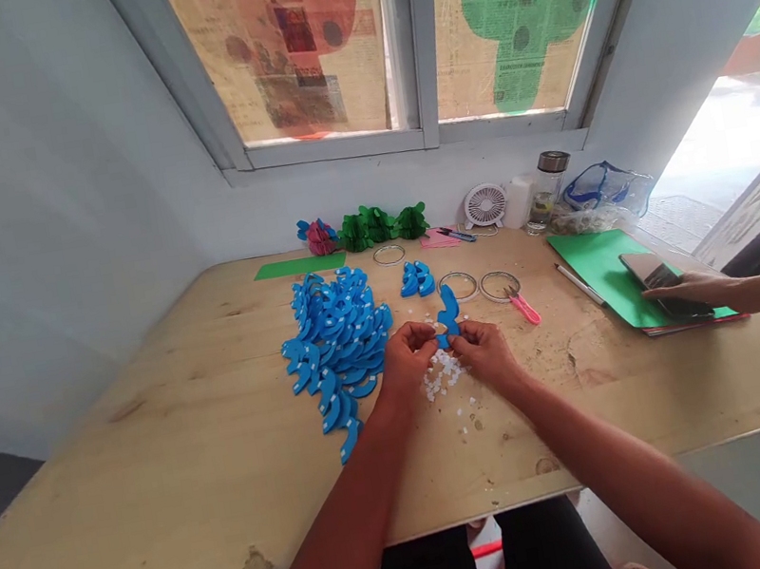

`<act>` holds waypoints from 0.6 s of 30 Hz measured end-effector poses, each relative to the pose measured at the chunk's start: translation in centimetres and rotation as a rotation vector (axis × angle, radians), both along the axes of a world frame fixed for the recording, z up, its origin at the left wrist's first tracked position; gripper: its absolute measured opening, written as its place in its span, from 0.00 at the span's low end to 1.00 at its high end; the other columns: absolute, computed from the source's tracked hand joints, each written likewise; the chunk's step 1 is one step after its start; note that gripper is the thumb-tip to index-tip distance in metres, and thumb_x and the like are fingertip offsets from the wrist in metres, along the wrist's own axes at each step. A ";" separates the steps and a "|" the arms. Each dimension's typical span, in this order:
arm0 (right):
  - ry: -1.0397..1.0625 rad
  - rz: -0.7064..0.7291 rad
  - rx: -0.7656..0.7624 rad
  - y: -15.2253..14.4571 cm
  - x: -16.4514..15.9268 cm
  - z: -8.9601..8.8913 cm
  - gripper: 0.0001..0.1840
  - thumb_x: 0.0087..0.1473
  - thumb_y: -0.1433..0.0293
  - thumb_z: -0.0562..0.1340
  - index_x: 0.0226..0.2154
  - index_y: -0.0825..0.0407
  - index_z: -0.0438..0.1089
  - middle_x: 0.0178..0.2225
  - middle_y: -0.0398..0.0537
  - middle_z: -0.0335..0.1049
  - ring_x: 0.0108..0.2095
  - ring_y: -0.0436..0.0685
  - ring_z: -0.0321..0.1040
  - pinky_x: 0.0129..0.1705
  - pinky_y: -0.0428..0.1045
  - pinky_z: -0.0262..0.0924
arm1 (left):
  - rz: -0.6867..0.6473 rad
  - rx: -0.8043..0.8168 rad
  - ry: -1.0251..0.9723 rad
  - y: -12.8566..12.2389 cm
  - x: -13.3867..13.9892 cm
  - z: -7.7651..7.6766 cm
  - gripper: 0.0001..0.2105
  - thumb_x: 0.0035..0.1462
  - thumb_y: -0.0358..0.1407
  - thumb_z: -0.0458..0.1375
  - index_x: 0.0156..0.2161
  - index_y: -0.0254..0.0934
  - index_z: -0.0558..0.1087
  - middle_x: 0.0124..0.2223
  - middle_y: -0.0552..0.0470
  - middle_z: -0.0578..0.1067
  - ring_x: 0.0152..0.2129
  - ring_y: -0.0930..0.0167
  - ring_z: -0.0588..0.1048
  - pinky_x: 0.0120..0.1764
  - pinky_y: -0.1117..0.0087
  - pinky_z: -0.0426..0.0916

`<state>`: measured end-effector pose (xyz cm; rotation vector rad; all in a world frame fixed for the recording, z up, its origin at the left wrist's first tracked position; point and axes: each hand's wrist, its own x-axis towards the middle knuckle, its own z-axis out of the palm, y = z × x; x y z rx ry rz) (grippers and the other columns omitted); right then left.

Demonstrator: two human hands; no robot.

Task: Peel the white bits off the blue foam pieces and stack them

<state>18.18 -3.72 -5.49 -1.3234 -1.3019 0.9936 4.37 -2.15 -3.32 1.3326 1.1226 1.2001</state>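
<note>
Between my two hands is a curved blue paper piece (450, 302), its wavy end pointing up and away from me. My left hand (410, 354) pinches its lower left end, and my right hand (484, 350) grips its lower right side. Small white paper bits (443, 373) lie scattered on the table just below my fingers. Left of my hands spreads a large pile of similar blue paper pieces (336, 330), many with small white squares on them. A smaller blue stack (417, 279) sits just beyond my hands.
Metal rings (500, 286) and pink-handled snips (525, 308) lie beyond my right hand. At the back stand green paper shapes (377, 225), a white fan (485, 205) and a glass bottle (544, 193). At right, another person's hand (695, 293) holds a phone (664, 283) over green paper (593, 265).
</note>
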 end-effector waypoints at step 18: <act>-0.031 0.037 0.046 -0.2 -0.2 0.3 0.15 0.45 0.59 0.59 0.20 0.55 0.67 0.16 0.39 0.59 0.17 0.47 0.52 0.20 0.43 0.47 | 0.003 0.052 0.041 -0.4 -0.5 0.7 0.06 0.41 0.32 0.57 0.29 0.35 0.68 0.25 0.57 0.70 0.20 0.76 0.68 0.21 0.76 0.62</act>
